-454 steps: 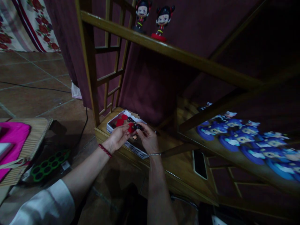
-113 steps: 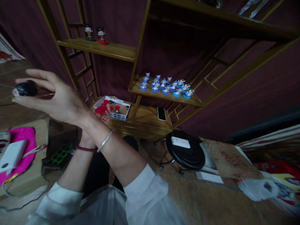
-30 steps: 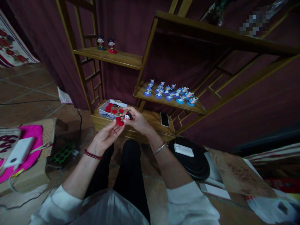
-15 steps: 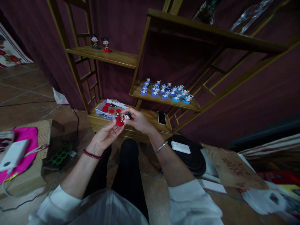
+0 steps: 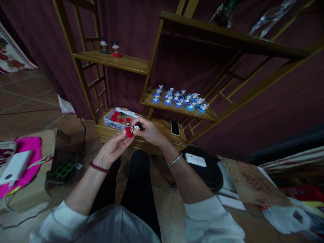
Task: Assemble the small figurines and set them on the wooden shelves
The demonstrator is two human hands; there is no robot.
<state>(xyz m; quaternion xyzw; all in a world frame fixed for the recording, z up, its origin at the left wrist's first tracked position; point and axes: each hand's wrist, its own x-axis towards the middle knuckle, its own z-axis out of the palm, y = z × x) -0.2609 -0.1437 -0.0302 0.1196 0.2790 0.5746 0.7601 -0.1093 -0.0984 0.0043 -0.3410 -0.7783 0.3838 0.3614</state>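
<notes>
- Here's the figurine (image 5: 138,126), glossy black hair, tipped sideways in mid-air before the cabinet's edge (image 5: 164,127), right hand (image 5: 150,132) pinched around its head.
- Left hand (image 5: 114,146) has the round red base (image 5: 129,132) between its fingers; whether base and feet are joined, can't tell.
- Just beyond, an open card box (image 5: 111,124) with flat red discs (image 5: 121,120), one corner hidden by the right hand.
- Smooth wood runs on to the phone (image 5: 174,128).
- Tiled floor (image 5: 168,216) opens below; top right, a clear, shiny object (image 5: 272,17) gets cut off.
</notes>
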